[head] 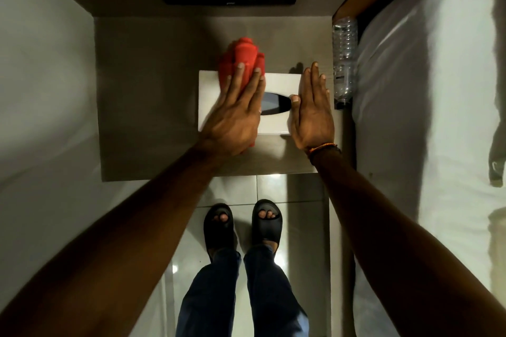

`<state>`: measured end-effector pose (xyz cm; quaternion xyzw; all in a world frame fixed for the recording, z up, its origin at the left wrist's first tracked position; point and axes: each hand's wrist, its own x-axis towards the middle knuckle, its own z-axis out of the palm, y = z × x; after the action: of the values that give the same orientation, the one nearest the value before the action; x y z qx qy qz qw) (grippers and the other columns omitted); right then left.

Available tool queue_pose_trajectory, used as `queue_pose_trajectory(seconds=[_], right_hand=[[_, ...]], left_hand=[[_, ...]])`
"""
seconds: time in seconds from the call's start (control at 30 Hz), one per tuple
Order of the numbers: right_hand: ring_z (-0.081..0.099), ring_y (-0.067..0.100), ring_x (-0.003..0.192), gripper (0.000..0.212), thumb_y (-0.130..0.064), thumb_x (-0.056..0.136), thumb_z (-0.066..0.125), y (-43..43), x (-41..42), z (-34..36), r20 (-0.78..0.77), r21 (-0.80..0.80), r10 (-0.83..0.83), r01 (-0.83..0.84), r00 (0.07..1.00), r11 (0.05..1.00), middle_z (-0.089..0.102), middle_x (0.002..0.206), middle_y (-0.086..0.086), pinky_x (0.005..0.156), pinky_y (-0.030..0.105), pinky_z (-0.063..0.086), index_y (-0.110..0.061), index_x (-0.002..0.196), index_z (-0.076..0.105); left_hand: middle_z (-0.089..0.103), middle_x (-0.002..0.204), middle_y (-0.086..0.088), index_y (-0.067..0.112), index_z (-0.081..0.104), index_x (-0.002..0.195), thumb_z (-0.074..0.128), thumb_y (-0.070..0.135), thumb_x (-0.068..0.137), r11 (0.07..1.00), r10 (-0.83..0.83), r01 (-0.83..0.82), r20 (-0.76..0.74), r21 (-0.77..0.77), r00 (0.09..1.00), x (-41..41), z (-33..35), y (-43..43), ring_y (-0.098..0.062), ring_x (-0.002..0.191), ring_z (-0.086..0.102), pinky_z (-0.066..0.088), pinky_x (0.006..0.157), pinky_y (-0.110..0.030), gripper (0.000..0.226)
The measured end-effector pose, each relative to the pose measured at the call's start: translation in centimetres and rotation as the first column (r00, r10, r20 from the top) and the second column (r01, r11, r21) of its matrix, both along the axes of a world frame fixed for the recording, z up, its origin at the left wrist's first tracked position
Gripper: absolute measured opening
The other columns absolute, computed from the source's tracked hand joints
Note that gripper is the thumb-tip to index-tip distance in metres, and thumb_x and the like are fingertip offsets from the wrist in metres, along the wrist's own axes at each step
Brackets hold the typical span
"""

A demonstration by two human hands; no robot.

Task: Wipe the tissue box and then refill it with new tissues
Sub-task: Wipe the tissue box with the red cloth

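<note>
1. The white tissue box sits at the centre of the frame on a grey bedside tabletop, with its long axis running left to right across the picture and its dark oval slot facing up.
2. The left hand lies flat, fingers spread, pressing a red cloth onto the left half of the box top. It is not clenched around the cloth; it pins it under the palm, and the cloth bunches out past the box's upper-left edge.
3. The right hand is open and flat against the box's right end, with its thumb resting on the top beside the slot. It braces the box rather than grasping it.
4. The relation that matters: the unwiped part of the top appears to lie rightward of the cloth, along the box's long axis, so the left hand is the one placed to sweep toward the right hand.
5. Judging by this, wiping is under way and refilling has not begun; no new tissues are visible.
6. A clear plastic bottle lies just right of the box at the table's edge, beside the white bed.
</note>
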<state>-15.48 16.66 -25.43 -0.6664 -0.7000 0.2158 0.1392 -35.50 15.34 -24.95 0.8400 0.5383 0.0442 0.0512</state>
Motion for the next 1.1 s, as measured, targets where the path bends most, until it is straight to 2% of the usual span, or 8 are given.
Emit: queue_pose_trajectory(seconds=[0.13, 0.33, 0.4, 0.53, 0.67, 0.8, 0.97, 1.1], right_hand=[[0.011, 0.035, 0.159, 0.058, -0.025, 0.11, 0.033, 0.1, 0.1, -0.2, 0.001, 0.008, 0.01, -0.01, 1.0, 1.0, 0.01, 0.172, 0.017, 0.128, 0.05, 0.022, -0.003, 0.161, 0.019], [0.011, 0.035, 0.159, 0.058, -0.024, 0.109, 0.033, 0.2, 0.3, 0.0, 0.003, 0.007, 0.021, -0.021, 1.0, 1.0, 0.01, 0.171, 0.017, 0.129, 0.047, 0.02, -0.001, 0.161, 0.018], [0.011, 0.035, 0.159, 0.058, -0.024, 0.109, 0.033, 0.2, 0.3, 0.1, 0.002, 0.002, 0.019, -0.019, 1.0, 1.0, 0.01, 0.172, 0.017, 0.129, 0.047, 0.019, -0.002, 0.161, 0.018], [0.01, 0.035, 0.159, 0.058, -0.024, 0.109, 0.034, 0.2, 0.2, 0.0, 0.007, -0.003, 0.016, -0.016, 1.0, 1.0, 0.01, 0.172, 0.016, 0.129, 0.048, 0.019, -0.002, 0.161, 0.018], [0.01, 0.035, 0.159, 0.059, -0.025, 0.109, 0.035, 0.1, 0.3, 0.1, -0.002, -0.004, 0.001, -0.001, 1.0, 1.0, 0.01, 0.172, 0.015, 0.129, 0.049, 0.02, -0.004, 0.162, 0.018], [0.011, 0.037, 0.159, 0.059, -0.024, 0.109, 0.035, 0.0, 0.0, 0.3, -0.001, -0.005, -0.01, 0.01, 1.0, 1.0, 0.011, 0.172, 0.016, 0.128, 0.05, 0.02, -0.003, 0.161, 0.019], [0.013, 0.037, 0.158, 0.058, -0.024, 0.109, 0.036, 0.0, 0.1, 0.1, -0.001, 0.005, 0.006, -0.006, 1.0, 1.0, 0.011, 0.171, 0.017, 0.127, 0.052, 0.021, -0.002, 0.161, 0.02], [0.013, 0.036, 0.159, 0.058, -0.024, 0.109, 0.035, 0.1, 0.1, 0.2, -0.002, 0.005, 0.004, -0.004, 1.0, 1.0, 0.012, 0.171, 0.018, 0.128, 0.051, 0.02, -0.002, 0.161, 0.02]], left_hand=[[0.013, 0.167, -0.019, 0.005, 0.007, 0.16, 0.024, 0.028, 0.109, 0.999, -0.006, 0.01, -0.071, 0.045, 0.997, 1.4, -0.3, 0.1, -0.045, 0.152, 0.015, 0.022, 0.121, -0.06, 0.059], [0.019, 0.167, -0.015, 0.006, 0.012, 0.16, 0.032, 0.011, 0.104, 0.996, 0.083, -0.083, 0.006, 0.017, 0.997, -2.8, -0.1, -0.3, -0.049, 0.149, 0.019, 0.029, 0.119, -0.058, 0.06], [0.015, 0.167, -0.018, 0.002, 0.008, 0.16, 0.028, 0.012, 0.106, 0.996, 0.085, -0.086, -0.039, -0.014, 0.996, -4.1, 0.0, -0.2, -0.053, 0.148, 0.019, 0.031, 0.117, -0.057, 0.058], [0.0, 0.167, -0.021, 0.0, -0.013, 0.156, 0.011, 0.016, 0.109, 0.989, 0.097, -0.105, -0.082, -0.1, 0.992, -5.1, 0.2, -0.3, -0.057, 0.148, 0.003, 0.016, 0.122, -0.059, 0.055], [0.019, 0.164, -0.022, -0.002, 0.015, 0.157, 0.025, 0.015, 0.106, 0.983, 0.172, -0.171, 0.014, -0.074, 0.985, -4.4, 0.9, -0.2, -0.057, 0.146, 0.016, 0.022, 0.121, -0.062, 0.054], [0.005, 0.167, -0.022, -0.001, 0.001, 0.159, 0.009, 0.024, 0.102, 0.987, 0.126, -0.132, -0.059, -0.096, 0.99, -2.0, 1.6, -0.2, -0.054, 0.149, 0.008, 0.017, 0.123, -0.059, 0.062], [-0.002, 0.168, -0.019, 0.007, -0.004, 0.16, 0.041, 0.019, 0.101, 0.98, 0.092, -0.088, 0.016, -0.18, 0.996, 2.7, 1.2, 0.7, -0.049, 0.152, -0.003, 0.0, 0.122, -0.062, 0.075], [-0.001, 0.168, -0.021, 0.002, -0.005, 0.158, 0.032, 0.024, 0.095, 0.977, 0.104, -0.111, -0.045, -0.18, 0.994, 0.6, 1.6, 0.5, -0.051, 0.151, 0.0, 0.012, 0.123, -0.062, 0.076]])
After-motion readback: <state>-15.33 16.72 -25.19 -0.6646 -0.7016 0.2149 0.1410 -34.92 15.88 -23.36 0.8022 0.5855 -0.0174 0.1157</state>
